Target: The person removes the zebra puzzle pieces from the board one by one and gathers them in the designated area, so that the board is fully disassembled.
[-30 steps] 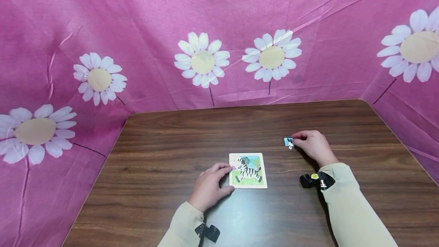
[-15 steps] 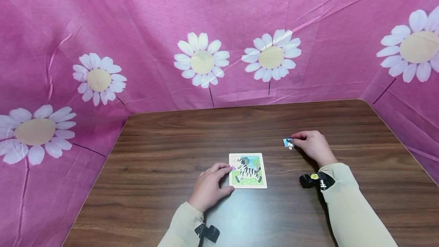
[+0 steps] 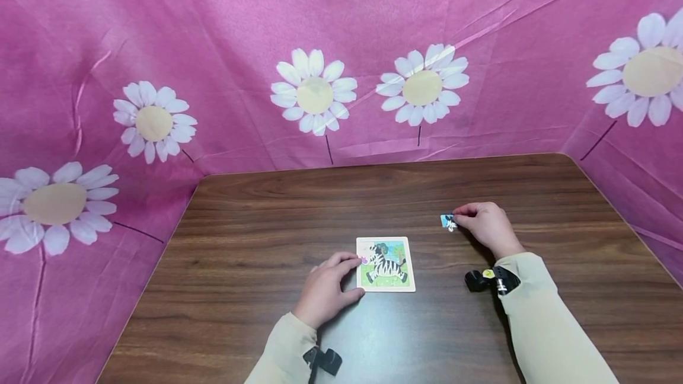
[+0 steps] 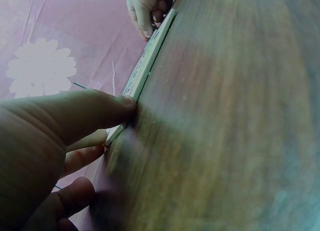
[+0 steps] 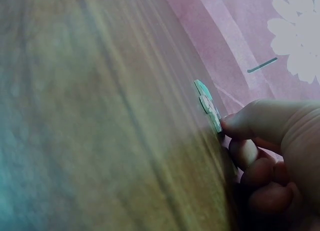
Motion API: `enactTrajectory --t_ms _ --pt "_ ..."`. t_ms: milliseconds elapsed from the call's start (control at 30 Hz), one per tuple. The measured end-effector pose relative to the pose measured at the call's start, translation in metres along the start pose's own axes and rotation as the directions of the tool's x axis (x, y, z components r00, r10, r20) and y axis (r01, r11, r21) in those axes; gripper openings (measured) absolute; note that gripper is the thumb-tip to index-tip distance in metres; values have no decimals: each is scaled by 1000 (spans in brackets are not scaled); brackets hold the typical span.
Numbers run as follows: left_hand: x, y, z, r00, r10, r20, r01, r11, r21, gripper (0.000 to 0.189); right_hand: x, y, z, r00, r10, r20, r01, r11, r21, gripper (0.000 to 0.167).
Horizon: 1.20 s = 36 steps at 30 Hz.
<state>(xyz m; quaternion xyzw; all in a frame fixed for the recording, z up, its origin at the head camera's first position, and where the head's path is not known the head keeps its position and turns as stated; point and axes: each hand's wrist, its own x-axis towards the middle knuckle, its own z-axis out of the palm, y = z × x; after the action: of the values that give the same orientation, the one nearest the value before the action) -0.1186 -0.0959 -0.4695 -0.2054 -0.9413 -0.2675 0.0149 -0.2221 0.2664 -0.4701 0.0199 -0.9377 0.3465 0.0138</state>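
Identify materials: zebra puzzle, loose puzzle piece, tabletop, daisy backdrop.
Zebra puzzle: probably thin wood or fiberboard, printed face; pale, straight edge.
Puzzle piece: likely the same; printed face, thin pale edge.
Tabletop: smooth brown wood-grain, wood or laminate; hazy reflection suggests satin finish.
Daisy backdrop: likely printed fabric; creases and folds.

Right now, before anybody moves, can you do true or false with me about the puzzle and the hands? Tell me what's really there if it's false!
1. The left hand touches the puzzle. True.
2. The right hand holds a small piece. True.
3. The piece lies on top of the puzzle. False: it is apart, off to the puzzle's right.
4. The puzzle shows a lion. False: it shows a zebra.
5. The pink cloth has white flowers. True.
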Motion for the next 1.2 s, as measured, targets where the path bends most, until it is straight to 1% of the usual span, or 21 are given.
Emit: enactTrajectory --t_ms 200,400,500,633,700,767,967,1033,1200 --pt "0 0 -1 1000 -7 9 7 1000 -2 55 -2 -2 -1 1000 -5 -8 5 1000 12 20" --pt "1 1 -3 999 -23 23 23 1000 -4 55 -5 -4 -1 997 -32 -70 37 996 77 20" --pt "1 1 -3 999 -29 29 29 1000 -1 55 -6 -7 -3 996 -24 -85 35 992 121 20" --pt "1 1 -2 999 -26 27 26 1000 1 55 -8 -13 -5 998 1 -69 14 976 217 24" --pt "1 1 -2 999 -23 23 23 1000 -1 55 -8 -16 -6 998 -4 -60 18 969 248 25" --pt "1 1 -2 1000 -20 20 20 1000 0 55 -9 -20 -5 998 -16 -56 29 969 245 24" --pt "0 1 -2 1000 -11 18 11 1000 8 55 -10 -32 1 994 -89 -60 98 980 171 18" --pt "-1 1 -2 1000 -10 19 10 1000 9 55 -11 -36 5 994 -99 -35 103 979 175 17" --pt "0 0 -2 1000 -6 18 6 1000 11 55 -14 -46 14 996 -79 46 66 970 232 17"
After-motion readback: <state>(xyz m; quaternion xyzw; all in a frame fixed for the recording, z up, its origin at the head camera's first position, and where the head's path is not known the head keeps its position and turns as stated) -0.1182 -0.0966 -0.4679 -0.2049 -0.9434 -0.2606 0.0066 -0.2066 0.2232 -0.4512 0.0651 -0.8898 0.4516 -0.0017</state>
